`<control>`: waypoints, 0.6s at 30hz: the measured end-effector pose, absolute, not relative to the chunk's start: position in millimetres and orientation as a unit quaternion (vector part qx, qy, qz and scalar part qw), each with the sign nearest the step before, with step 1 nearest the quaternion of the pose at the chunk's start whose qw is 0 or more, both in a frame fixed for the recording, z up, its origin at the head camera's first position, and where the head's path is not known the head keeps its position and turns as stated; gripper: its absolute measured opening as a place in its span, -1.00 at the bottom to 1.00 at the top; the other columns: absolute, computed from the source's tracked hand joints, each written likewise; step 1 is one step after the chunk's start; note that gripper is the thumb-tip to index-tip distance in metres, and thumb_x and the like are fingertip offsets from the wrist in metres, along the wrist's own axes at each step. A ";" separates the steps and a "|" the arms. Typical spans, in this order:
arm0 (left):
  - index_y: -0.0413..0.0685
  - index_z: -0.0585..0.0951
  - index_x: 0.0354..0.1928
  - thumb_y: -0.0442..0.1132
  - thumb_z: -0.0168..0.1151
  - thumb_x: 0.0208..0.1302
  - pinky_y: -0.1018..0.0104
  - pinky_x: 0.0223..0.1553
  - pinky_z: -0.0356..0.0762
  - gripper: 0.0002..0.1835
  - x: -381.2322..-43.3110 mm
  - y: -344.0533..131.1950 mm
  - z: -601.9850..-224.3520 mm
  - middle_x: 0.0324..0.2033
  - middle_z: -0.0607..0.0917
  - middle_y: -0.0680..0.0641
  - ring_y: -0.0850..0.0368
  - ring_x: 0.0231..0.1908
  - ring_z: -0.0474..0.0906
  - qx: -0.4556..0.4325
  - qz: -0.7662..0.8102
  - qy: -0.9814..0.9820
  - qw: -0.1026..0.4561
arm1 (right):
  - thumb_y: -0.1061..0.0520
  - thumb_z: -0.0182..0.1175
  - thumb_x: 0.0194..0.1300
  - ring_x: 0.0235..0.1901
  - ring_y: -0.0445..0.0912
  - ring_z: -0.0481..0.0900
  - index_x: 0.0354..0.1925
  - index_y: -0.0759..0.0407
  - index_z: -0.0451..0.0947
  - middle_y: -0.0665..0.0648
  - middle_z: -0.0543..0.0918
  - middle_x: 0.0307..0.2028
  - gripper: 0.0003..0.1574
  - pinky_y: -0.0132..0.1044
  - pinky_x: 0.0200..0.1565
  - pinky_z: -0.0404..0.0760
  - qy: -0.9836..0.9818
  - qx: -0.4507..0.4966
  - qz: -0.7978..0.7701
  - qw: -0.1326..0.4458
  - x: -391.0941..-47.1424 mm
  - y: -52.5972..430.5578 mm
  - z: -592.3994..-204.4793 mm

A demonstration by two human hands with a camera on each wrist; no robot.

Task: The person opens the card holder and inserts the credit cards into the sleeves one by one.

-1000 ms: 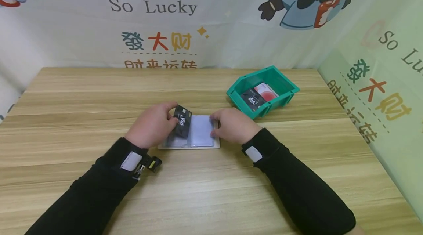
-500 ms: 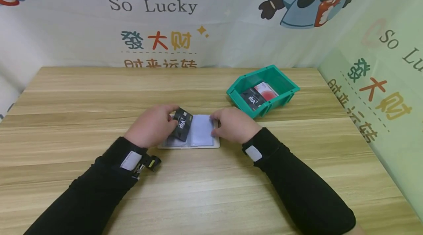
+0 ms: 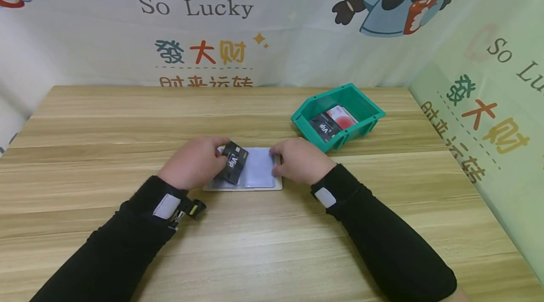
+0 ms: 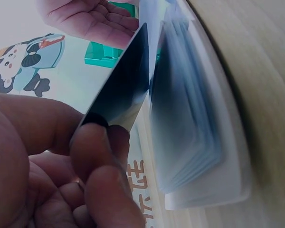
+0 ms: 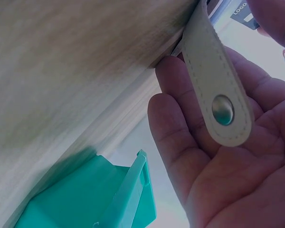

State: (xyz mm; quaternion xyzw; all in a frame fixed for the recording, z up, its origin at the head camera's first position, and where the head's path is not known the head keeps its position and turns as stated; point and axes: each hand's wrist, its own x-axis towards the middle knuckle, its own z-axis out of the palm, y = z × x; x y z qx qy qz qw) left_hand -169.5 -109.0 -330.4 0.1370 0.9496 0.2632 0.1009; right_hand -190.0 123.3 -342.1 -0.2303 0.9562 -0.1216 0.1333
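My left hand (image 3: 193, 163) pinches a black VIP card (image 3: 233, 163) between thumb and fingers. The card leans at a slant over the left side of an open card holder (image 3: 260, 167) with clear plastic sleeves. In the left wrist view the card's lower edge lies close to the stacked sleeves (image 4: 185, 123). At the holder's right edge, my right hand (image 3: 303, 160) grips it with thumb and fingers. A cream stitched strap (image 5: 213, 80) with a metal snap hangs across that palm in the right wrist view.
Behind the right hand stands a green plastic bin (image 3: 357, 133). Inside lie another black VIP card (image 3: 325, 127) and a red-and-white card (image 3: 343, 118). The wooden table (image 3: 106, 122) ends at a printed cloth backdrop (image 3: 297, 42).
The left hand has lowered the black card slightly towards the near side and tilted it more, over the left sleeves. The right hand has stayed at the holder's edge.
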 end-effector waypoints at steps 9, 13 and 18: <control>-0.17 0.44 0.21 -0.29 0.03 0.23 0.29 -0.72 0.39 -0.54 -170.5 -112.7 -328.3 -0.30 0.59 -0.15 0.16 -0.69 0.40 0.140 0.268 0.946 0.115 | -0.03 0.32 0.15 -0.19 -0.18 0.44 0.12 0.11 0.53 0.02 0.61 -0.06 -0.43 -0.22 0.02 0.48 0.955 -0.236 -0.120 0.134 -189.9 123.5 -340.6; -0.18 0.47 0.18 -0.29 0.05 0.21 0.29 -0.71 0.39 -0.54 -170.3 -111.5 -329.3 -0.35 0.59 -0.13 0.16 -0.68 0.40 0.149 0.263 0.947 0.107 | -0.02 0.32 0.15 -0.19 -0.18 0.45 0.12 0.12 0.53 0.03 0.61 -0.06 -0.43 -0.22 0.02 0.48 0.954 -0.237 -0.121 0.135 -189.5 123.4 -340.2; -0.21 0.49 0.16 -0.28 0.08 0.20 0.27 -0.61 0.43 -0.55 -170.2 -106.8 -332.3 -0.39 0.60 -0.09 0.14 -0.58 0.43 0.159 0.248 0.951 0.090 | -0.01 0.32 0.15 -0.19 -0.18 0.45 0.12 0.12 0.53 0.03 0.61 -0.06 -0.43 -0.22 0.02 0.48 0.955 -0.238 -0.121 0.131 -189.5 123.7 -340.9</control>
